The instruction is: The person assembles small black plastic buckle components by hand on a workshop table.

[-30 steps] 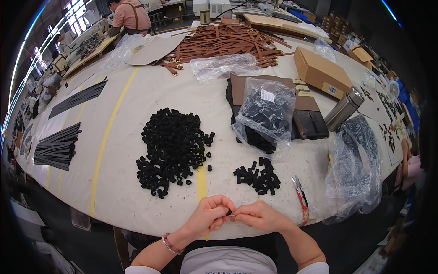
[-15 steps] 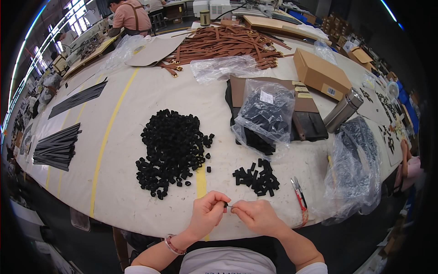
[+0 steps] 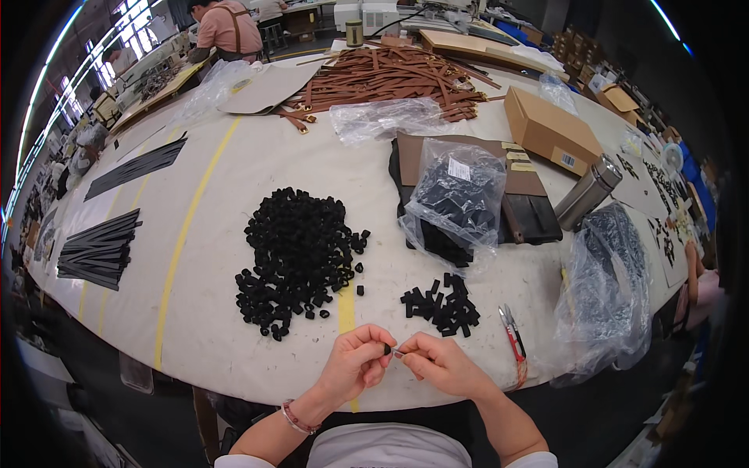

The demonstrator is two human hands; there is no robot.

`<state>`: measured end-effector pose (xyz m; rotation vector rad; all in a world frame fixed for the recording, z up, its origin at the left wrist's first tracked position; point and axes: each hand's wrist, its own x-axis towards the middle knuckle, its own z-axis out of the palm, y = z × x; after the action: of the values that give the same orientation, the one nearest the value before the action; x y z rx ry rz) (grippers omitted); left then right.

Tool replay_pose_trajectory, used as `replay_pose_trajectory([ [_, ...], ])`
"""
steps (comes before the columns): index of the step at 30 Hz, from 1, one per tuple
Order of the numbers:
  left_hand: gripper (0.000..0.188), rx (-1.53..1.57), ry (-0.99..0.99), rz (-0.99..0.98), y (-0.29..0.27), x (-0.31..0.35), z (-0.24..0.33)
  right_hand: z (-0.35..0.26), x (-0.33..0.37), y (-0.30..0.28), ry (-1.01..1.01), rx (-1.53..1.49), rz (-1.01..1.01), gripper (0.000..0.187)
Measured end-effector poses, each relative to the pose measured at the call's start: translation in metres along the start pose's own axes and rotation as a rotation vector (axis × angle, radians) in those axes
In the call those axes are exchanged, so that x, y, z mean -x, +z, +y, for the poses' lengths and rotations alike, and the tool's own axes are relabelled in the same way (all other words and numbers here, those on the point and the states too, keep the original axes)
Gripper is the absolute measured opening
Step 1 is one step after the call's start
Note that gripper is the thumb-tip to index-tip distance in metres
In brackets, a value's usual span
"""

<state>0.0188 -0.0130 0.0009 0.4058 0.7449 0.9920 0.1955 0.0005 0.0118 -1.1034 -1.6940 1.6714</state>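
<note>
At the near edge of the table, my left hand (image 3: pixel 355 360) pinches a small black piece (image 3: pixel 387 349) between thumb and fingers. My right hand (image 3: pixel 445 366), closed beside it, grips a thin shiny needle-like thing (image 3: pixel 398 353) that points at the piece; most of it is hidden by my fingers. Beyond my left hand lies a large heap of small black loops (image 3: pixel 292 249). Past my right hand there is a smaller pile of short, flat black strips (image 3: pixel 443 306). Thread snips (image 3: pixel 512 335) with a red handle lie to the right of my right hand.
A clear plastic bag (image 3: pixel 456 187) of dark material lies on brown and black sheets. Right of it stand a steel flask (image 3: pixel 589 191), a cardboard box (image 3: pixel 550 129) and another bag (image 3: pixel 605 285). Brown straps (image 3: pixel 390 78) are heaped far back; grey strips (image 3: pixel 100 248) lie left. Other people sit nearby.
The fingers of my right hand have shifted slightly and lifted at the black piece, and my left hand's lower fingers have loosened a little. The view has moved slightly.
</note>
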Motion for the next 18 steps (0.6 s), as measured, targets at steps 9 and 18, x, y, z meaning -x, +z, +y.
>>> replay_pose_trajectory([
  [9,0.009,-0.035,-0.044,-0.047,-0.002,0.002,-0.002,0.006,-0.001,-0.001,0.033,-0.088,-0.107,0.012],
  [18,0.011,-0.47,0.187,0.135,0.003,0.001,-0.015,-0.003,-0.003,0.008,-0.204,0.546,0.092,0.011],
])
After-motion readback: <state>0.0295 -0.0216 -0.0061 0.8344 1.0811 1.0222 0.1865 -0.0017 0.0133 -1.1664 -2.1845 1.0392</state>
